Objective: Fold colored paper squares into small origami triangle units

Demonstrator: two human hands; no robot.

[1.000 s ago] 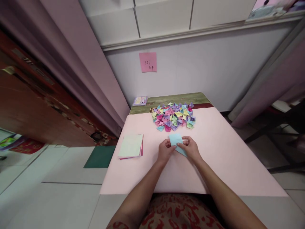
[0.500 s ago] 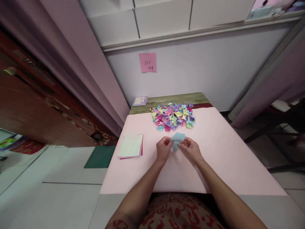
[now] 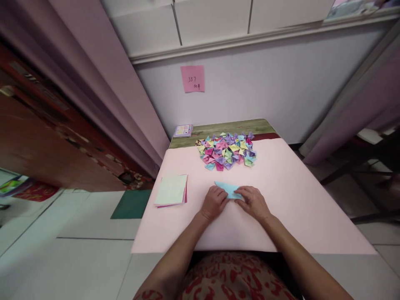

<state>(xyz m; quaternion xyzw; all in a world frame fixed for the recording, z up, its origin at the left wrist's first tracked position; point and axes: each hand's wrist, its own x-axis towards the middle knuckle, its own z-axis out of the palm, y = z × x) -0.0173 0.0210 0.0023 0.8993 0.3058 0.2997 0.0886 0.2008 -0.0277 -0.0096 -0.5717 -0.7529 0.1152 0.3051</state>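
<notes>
A folded sheet of light blue origami paper (image 3: pixel 229 188) lies low on the pink-covered table (image 3: pixel 200 233), between my two hands. My left hand (image 3: pixel 215 201) has its curled fingers on the paper's left part. At the right end, my right hand (image 3: pixel 252 201) grips the paper between thumb and fingers. Part of the paper is hidden under the fingers. Beyond my hands sits a pile of small folded paper pieces (image 3: pixel 229 152) in pink, purple, yellow, green and blue. To the left rests a stack of square paper (image 3: pixel 171 189), pale green on top.
A small printed packet (image 3: pixel 183 130) lies at the table's far left corner. The wall behind carries a pink note (image 3: pixel 193 78) with handwriting. A purple curtain (image 3: pixel 137 83) hangs at the left, and a dark chair or stand (image 3: pixel 359 158) is at the right.
The blue paper has come down from a raised, tilted position to the tabletop and now shows as a narrower folded shape. Both hands have moved slightly toward me and lower.
</notes>
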